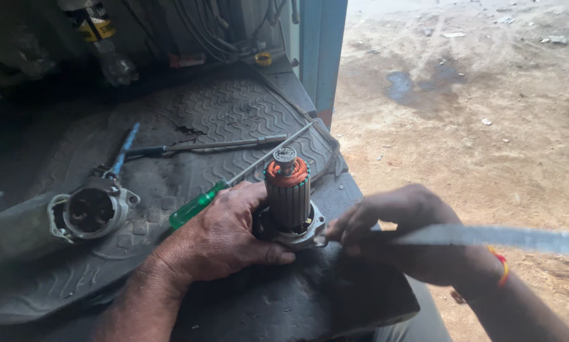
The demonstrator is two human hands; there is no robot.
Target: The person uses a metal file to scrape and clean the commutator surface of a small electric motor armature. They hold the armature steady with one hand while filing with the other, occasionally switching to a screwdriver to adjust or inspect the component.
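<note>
Fingers (259,253) of left hand (224,237) curled around base of upright motor armature (287,196), thumb pressed along metal end cap (303,235) at bottom. Fingers of right hand (401,231) pinched together on long flat metal blade (487,237), tip held against end cap edge (blade blurred, far end cut off at picture's right edge). Armature standing on dark rubber mat (233,107), near mat's right edge, orange winding at top, grey slotted core below, small round shaft end uppermost. Green-handled screwdriver (199,204) lying just behind left hand, its long shaft running up and right past armature. Second dark long tool (202,146) lying farther back on mat, well apart from hands. Round metal motor housing (94,212) on its side at left, open end facing camera, inside dark and hard to make out (contents not tellable). Blue-handled tool (125,149) leaning behind housing, lower end hidden by it. Plastic bottle (104,44) at upper left, tilted, top cut off by frame; contents not discernible in shadow. Bundle of cables (214,31) at top, ends lost in darkness. Small yellow ring (263,59) near cables. Blue post (322,50) standing beside mat's far corner. Sandy ground (487,126) beyond, with dark wet patch (401,85). Red and yellow band (503,266) on right wrist.
</note>
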